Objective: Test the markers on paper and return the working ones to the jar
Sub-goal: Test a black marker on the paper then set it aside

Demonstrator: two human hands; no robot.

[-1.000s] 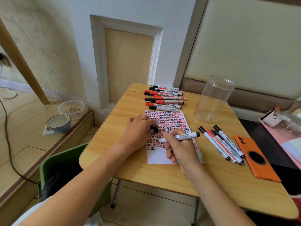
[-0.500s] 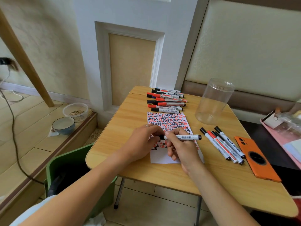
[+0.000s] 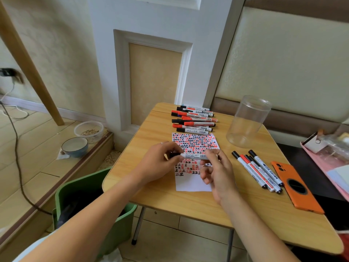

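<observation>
We are sitting at the wooden table [image 3: 190,203], and it is carrying everything the job needs. The clear jar [image 3: 248,121] is standing upright and apparently empty at the far right, well apart from our hands, its mouth facing up. The paper [image 3: 192,183] is lying in the middle, covered with red and black marks except for its near strip. A row of markers [image 3: 194,121] is waiting beyond the paper's far edge; a second group [image 3: 257,170] is lying to the right, beside an orange phone [image 3: 300,188].

We are holding one marker [image 3: 194,156] level above the paper, its long axis running left to right. Our left hand [image 3: 160,163] is pinching the dark cap end; our right hand [image 3: 217,167] is pinching the barrel. Both are curled around it.

We are judging that the right hand is nearer the jar, with open tabletop between, though the right-hand group is lying close below that path.
</observation>
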